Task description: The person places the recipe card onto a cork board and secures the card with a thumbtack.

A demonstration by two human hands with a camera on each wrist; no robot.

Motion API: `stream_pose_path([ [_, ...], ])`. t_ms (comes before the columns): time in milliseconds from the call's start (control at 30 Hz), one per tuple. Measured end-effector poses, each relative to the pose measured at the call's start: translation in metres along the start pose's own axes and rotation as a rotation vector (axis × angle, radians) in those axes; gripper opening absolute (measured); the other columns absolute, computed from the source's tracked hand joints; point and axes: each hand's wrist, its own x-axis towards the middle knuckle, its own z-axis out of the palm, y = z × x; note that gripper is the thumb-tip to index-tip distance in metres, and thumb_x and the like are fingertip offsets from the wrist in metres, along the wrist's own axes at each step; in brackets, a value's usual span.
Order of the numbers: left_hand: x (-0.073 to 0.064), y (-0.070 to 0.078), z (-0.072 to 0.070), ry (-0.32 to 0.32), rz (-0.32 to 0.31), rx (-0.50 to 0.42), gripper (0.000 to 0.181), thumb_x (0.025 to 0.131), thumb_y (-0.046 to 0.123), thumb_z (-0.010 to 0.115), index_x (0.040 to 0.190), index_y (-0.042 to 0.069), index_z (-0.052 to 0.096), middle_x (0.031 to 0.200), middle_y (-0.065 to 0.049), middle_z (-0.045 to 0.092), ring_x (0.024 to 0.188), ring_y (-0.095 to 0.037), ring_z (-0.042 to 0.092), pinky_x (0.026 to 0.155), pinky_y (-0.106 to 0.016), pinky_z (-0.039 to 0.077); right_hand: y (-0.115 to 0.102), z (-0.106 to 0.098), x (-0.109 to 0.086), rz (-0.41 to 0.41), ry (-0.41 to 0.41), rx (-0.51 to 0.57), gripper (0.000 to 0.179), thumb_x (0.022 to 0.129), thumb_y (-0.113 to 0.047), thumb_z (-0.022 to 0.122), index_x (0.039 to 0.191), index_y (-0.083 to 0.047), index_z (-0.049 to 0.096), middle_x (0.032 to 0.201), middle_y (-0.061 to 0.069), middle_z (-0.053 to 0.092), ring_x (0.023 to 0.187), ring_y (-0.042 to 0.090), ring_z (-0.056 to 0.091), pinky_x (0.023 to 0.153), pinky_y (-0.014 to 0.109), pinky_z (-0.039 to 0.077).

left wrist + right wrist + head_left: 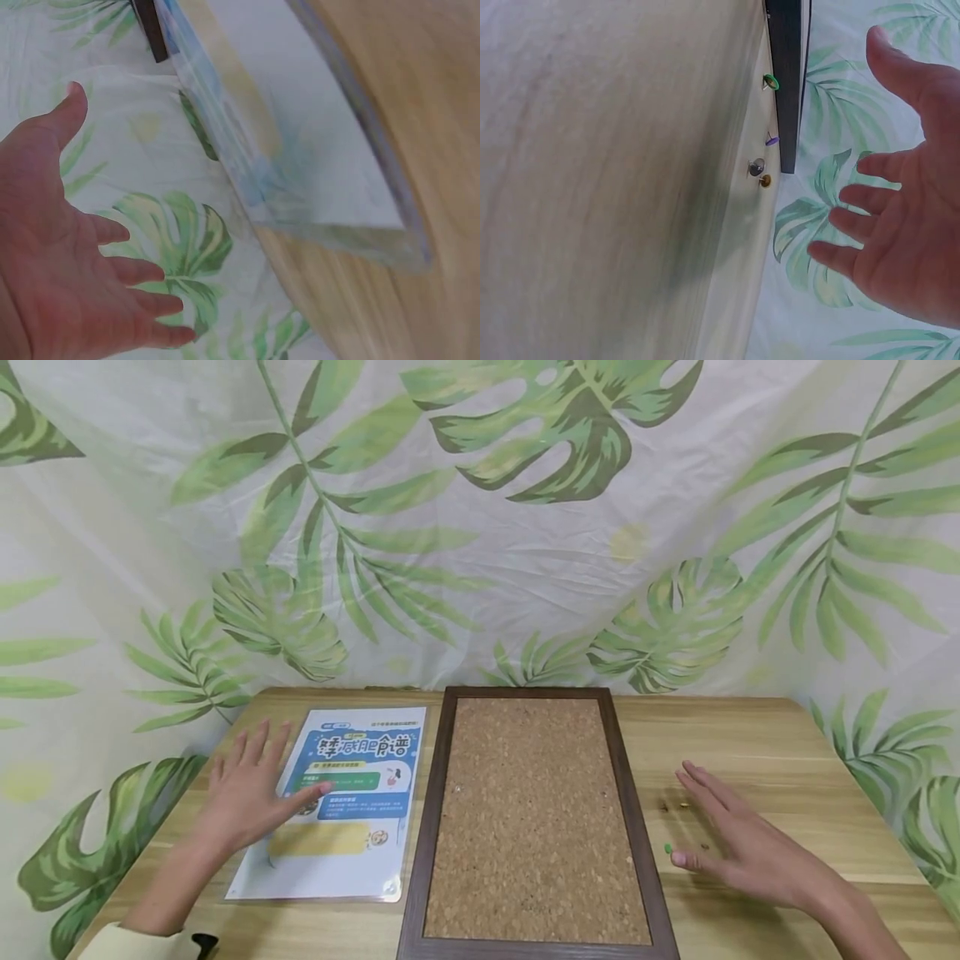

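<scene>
My left hand, fingers spread, is over the left side of a laminated printed sheet with blue, green and yellow panels. In the left wrist view its palm shows with nothing in it. My right hand is held with straight fingers beside several thumbtacks, and its palm is bare too. The right wrist view shows a green thumbtack, a purple one, a silver one and a gold one on the table. Between the hands lies a cork board in a dark brown frame.
The wood-grain table carries everything. A white cloth printed with green leaves hangs behind it and at its sides. Small pale or clear spots, perhaps pins, show on the cork near both sides. A cream sleeve covers my left forearm.
</scene>
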Motion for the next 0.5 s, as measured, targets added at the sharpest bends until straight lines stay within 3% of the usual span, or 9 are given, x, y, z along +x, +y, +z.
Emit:
stream_pose_path([
  [33, 0.0, -0.002, 0.0, -0.007, 0.004, -0.009, 0.121, 0.094, 0.071, 0.069, 0.173, 0.005, 0.005, 0.172, -0.041, 0.005, 0.153, -0.072, 0.008, 0.112, -0.091, 0.012, -0.001, 0.0, 0.0, 0.001, -0.004, 0.0, 0.101, 0.095, -0.05, 0.079, 0.173, -0.016, 0.024, 0.177, 0.02, 0.025, 0.156, 0.053, 0.033, 0.126, 0.06, 0.032],
  [67, 0.0, -0.005, 0.0, -0.015, 0.007, -0.019, 0.122, 0.094, 0.069, 0.07, 0.172, 0.003, 0.005, 0.171, -0.042, 0.006, 0.152, -0.073, 0.011, 0.112, -0.09, 0.015, -0.002, -0.001, -0.001, 0.006, -0.011, 0.002, 0.099, 0.096, -0.05, 0.079, 0.172, -0.015, 0.026, 0.176, 0.021, 0.028, 0.154, 0.054, 0.036, 0.117, 0.071, 0.037],
  [167, 0.001, -0.012, 0.002, -0.035, 0.013, -0.051, 0.122, 0.093, 0.065, 0.074, 0.171, -0.003, 0.009, 0.168, -0.046, 0.011, 0.148, -0.075, 0.019, 0.111, -0.088, 0.024, -0.003, -0.001, -0.001, -0.002, -0.011, -0.013, 0.093, 0.096, -0.05, 0.079, 0.168, -0.01, 0.036, 0.169, 0.023, 0.04, 0.149, 0.054, 0.045, 0.109, 0.075, 0.041],
  [333, 0.001, -0.021, 0.002, -0.051, 0.008, -0.134, 0.119, 0.094, 0.058, 0.078, 0.166, -0.013, 0.015, 0.162, -0.05, 0.024, 0.144, -0.073, 0.03, 0.111, -0.083, 0.031, -0.003, 0.0, 0.001, -0.037, -0.007, -0.06, 0.082, 0.095, -0.049, 0.08, 0.159, -0.008, 0.05, 0.156, 0.014, 0.059, 0.141, 0.041, 0.059, 0.106, 0.064, 0.049],
  [500, 0.0, -0.03, 0.001, -0.083, -0.04, -0.219, 0.113, 0.098, 0.053, 0.076, 0.166, -0.013, 0.015, 0.159, -0.05, 0.03, 0.14, -0.072, 0.037, 0.106, -0.08, 0.04, -0.001, 0.005, 0.004, -0.081, -0.003, -0.009, 0.07, 0.094, -0.04, 0.084, 0.15, -0.007, 0.059, 0.147, 0.008, 0.067, 0.123, 0.031, 0.071, 0.096, 0.046, 0.06],
])
